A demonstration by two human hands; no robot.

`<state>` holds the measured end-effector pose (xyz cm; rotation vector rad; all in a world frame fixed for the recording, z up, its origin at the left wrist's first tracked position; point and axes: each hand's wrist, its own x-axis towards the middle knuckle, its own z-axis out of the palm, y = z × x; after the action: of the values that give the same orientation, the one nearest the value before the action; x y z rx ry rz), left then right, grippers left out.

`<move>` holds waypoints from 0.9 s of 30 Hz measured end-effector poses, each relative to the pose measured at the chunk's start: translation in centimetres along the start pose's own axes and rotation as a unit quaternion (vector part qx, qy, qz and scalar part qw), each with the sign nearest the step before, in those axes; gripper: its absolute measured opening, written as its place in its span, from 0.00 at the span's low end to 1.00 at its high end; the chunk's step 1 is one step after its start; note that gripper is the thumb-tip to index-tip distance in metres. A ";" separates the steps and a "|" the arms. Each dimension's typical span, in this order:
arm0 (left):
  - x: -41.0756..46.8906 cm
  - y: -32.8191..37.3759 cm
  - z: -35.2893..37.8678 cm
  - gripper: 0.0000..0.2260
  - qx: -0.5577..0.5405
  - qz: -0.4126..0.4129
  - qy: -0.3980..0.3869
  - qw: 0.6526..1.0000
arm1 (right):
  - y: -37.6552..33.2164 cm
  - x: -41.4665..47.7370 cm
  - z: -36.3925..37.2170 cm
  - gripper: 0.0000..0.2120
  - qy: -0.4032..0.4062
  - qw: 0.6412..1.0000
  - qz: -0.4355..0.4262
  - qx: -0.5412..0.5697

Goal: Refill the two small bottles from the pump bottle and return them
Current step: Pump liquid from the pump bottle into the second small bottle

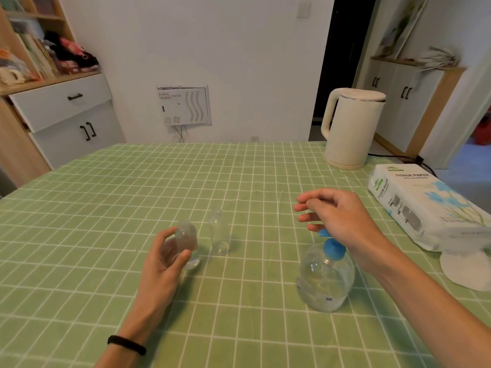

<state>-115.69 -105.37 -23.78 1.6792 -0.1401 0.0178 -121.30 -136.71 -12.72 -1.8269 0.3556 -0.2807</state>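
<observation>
Head view: on the table [106, 195], the left hand [164, 264] curls thumb and fingers round one bottle [187, 241]; the second bottle [219, 235] stands upright at its two o'clock. At four o'clock the right hand [342, 216], loosely spread and holding nothing, hovers over the pump bottle [325, 280], perhaps touching it.

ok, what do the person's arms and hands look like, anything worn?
Bare forearms, no sleeves in view. The left hand and the right hand are bare: no gloves, no rings that I can see. Only item worn: a thin black band round the left wrist. Nothing on the right wrist.
</observation>
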 end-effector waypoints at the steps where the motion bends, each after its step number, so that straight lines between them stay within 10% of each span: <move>1: 0.2 0.1 0.0 0.19 0.006 0.001 0.001 1.000 | 0.0 0.0 0.0 0.12 -0.001 1.000 0.000 -0.001; 13: 2.1 1.1 0.5 0.24 0.046 0.006 -0.017 0.999 | 0.2 -0.1 0.0 0.14 0.000 1.000 0.001 -0.005; 18: -1.3 2.0 1.5 0.22 0.140 0.076 0.133 0.978 | 0.1 0.0 0.1 0.14 -0.002 1.000 0.002 -0.006; 27: -3.9 2.5 7.1 0.37 0.224 0.019 -0.002 0.974 | 0.4 -0.2 0.1 0.15 -0.005 1.000 -0.002 -0.004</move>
<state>-120.34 -112.34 -22.51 2.1271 -0.1809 0.0809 -121.46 -136.67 -13.10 -1.8356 0.3475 -0.2735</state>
